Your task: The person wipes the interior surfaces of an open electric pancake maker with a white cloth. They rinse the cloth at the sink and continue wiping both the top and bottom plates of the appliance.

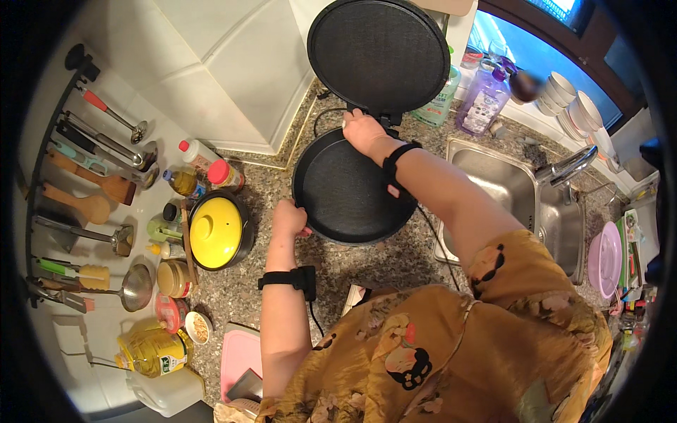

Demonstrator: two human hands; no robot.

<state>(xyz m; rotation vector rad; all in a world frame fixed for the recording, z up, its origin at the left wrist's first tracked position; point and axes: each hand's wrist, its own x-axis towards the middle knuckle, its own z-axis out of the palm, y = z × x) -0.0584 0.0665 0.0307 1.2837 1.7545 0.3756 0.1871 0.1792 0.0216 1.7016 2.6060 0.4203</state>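
A round black electric baking pan lies on the granite counter with its lid raised upright behind it. The lid's dark inner plate faces me. My left hand is curled at the pan's left rim, with the fingertips partly hidden against its side. At the back rim, beside the hinge, my right hand has its fingers closed on the edge. Nothing lies on the pan's cooking surface. My right forearm hides part of its right side.
A black pot with a yellow lid stands left of the pan, among bottles and jars. Utensils hang along the left wall. Right are a steel sink, a faucet and a purple soap bottle. A pink cutting board lies front left.
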